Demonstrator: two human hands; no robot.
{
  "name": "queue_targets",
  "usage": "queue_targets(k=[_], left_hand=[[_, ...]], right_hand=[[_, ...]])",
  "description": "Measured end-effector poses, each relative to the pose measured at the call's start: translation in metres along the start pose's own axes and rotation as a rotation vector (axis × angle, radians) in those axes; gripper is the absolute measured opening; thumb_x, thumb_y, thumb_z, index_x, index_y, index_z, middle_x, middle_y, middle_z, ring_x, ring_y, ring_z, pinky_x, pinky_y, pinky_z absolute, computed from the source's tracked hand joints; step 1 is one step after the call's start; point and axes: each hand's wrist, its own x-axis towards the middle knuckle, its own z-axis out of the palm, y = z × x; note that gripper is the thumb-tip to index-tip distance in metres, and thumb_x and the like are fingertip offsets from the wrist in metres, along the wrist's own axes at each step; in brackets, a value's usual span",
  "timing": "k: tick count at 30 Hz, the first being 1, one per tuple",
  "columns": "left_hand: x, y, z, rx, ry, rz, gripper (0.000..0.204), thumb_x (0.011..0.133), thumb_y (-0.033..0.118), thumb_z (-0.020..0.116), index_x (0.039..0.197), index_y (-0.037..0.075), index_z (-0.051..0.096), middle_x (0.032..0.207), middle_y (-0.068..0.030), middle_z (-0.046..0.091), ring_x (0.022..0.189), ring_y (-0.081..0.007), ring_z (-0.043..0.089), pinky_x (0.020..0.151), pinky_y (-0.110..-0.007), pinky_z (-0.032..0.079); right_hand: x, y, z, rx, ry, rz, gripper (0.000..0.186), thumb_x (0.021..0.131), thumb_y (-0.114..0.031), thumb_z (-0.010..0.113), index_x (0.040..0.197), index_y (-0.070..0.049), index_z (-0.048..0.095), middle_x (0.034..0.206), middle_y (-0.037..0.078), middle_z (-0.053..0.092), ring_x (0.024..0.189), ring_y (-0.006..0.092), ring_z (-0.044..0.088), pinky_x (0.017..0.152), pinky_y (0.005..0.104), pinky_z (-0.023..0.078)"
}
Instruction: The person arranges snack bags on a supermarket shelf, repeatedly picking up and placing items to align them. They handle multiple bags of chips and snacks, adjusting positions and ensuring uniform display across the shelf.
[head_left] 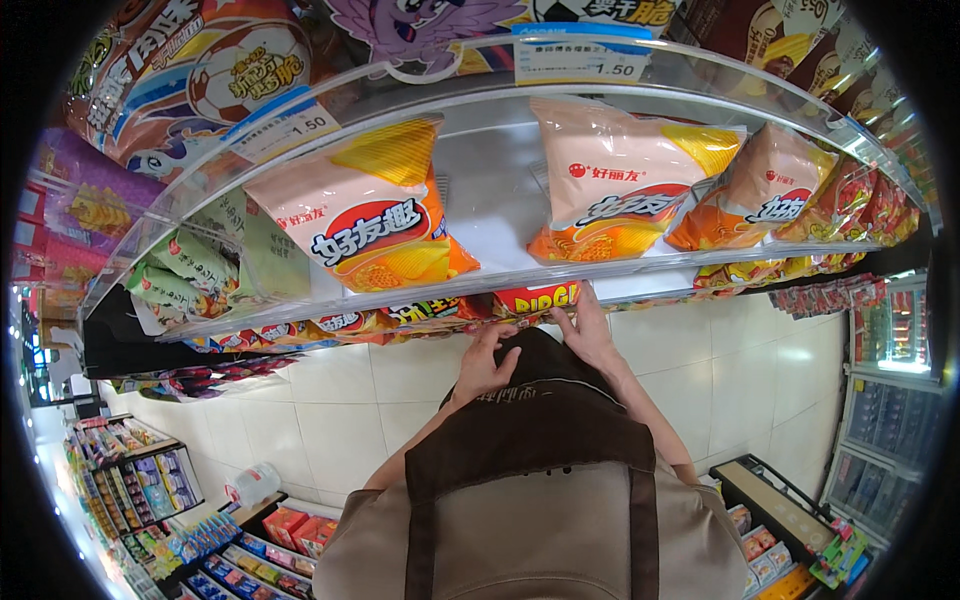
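Head view: both hands reach to a lower shelf beneath the clear-fronted white shelf (480,200) of pink-and-orange crisp bags (370,205). The left hand (485,362) and right hand (585,330) grip a red snack packet (535,297) with curled fingers, at the shelf's front edge.

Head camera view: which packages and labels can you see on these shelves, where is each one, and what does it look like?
Left chip bag: middle shelf, left; pink and orange pillow pack.
Centre chip bag: same shelf, middle; pink and orange.
Right chip bag: same shelf, right; smaller, angled.
Green packs: far left end.
Price label: upper shelf rail; white with blue strip.
Red packet: lower shelf, at the right hand; left hand beside it.
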Motion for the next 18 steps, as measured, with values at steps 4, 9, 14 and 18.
queue_targets(k=[4, 9, 14, 18], left_hand=[[0.002, -0.001, 0.005, -0.099, -0.183, -0.007, 0.037, 0.086, 0.008, 0.067, 0.121, 0.005, 0.056, 0.115, -0.0084, 0.063, 0.102, -0.0189, 0.064, 0.085, -0.031, 0.052], [0.009, 0.005, 0.008, -0.118, -0.299, -0.006, 0.036, 0.088, 0.007, 0.066, 0.122, 0.005, 0.056, 0.115, -0.0085, 0.064, 0.101, -0.0188, 0.064, 0.086, -0.031, 0.051], [0.019, 0.012, 0.023, -0.118, -0.376, 0.023, 0.035, 0.088, 0.008, 0.065, 0.121, 0.006, 0.055, 0.110, -0.0092, 0.066, 0.099, -0.0208, 0.065, 0.086, -0.032, 0.052], [0.029, 0.021, 0.042, -0.138, -0.431, -0.001, 0.035, 0.088, 0.008, 0.065, 0.121, 0.005, 0.055, 0.108, -0.0105, 0.067, 0.100, -0.0215, 0.065, 0.088, -0.033, 0.052]], right_hand=[[-0.005, -0.002, 0.002, 0.003, 0.051, 0.037, 0.061, 0.088, -0.012, 0.065, 0.139, 0.005, 0.035, 0.135, 0.026, 0.045, 0.126, 0.0416, 0.044, 0.107, 0.0430, 0.035], [-0.018, 0.001, 0.003, -0.051, 0.114, 0.077, 0.072, 0.088, -0.013, 0.065, 0.146, 0.004, 0.027, 0.145, 0.026, 0.038, 0.136, 0.0383, 0.037, 0.113, 0.0405, 0.030], [-0.028, -0.003, -0.014, 0.007, 0.146, 0.097, 0.072, 0.088, -0.011, 0.063, 0.148, 0.003, 0.026, 0.149, 0.025, 0.034, 0.139, 0.0380, 0.034, 0.115, 0.0398, 0.028], [-0.032, 0.005, -0.033, -0.009, 0.172, 0.083, 0.068, 0.089, -0.009, 0.063, 0.147, 0.001, 0.029, 0.148, 0.025, 0.037, 0.139, 0.0377, 0.035, 0.114, 0.0387, 0.029]])
